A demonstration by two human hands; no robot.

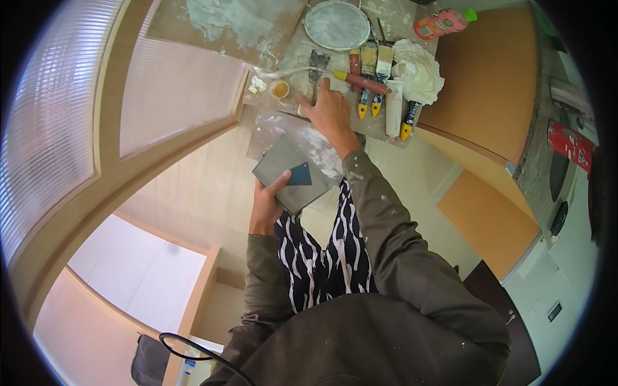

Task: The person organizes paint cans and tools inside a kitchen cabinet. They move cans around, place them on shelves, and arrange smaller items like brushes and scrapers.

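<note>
My left hand [269, 200] holds a grey square plate [275, 161], its thumb on a small dark blue piece [301, 174] lying on top. Over the plaster-spattered work surface [289, 108], my right hand [329, 108] reaches with its fingers apart, near a small pale object partly hidden beneath it. Whether it touches that object I cannot tell. Beyond the fingertips lie a stained flat scraper blade [319, 65] and a tool with a red and yellow handle [362, 82]. A small round cup of yellowish material [279, 89] stands left of that hand.
Paintbrushes [368, 62], a white tube [394, 108], crumpled white cloth or paper [417, 72] and a pink bottle with a green cap [444, 23] are at the right. A whitish round lid or tray [337, 25] lies at the back. Ribbed glass panels [58, 96] border the left.
</note>
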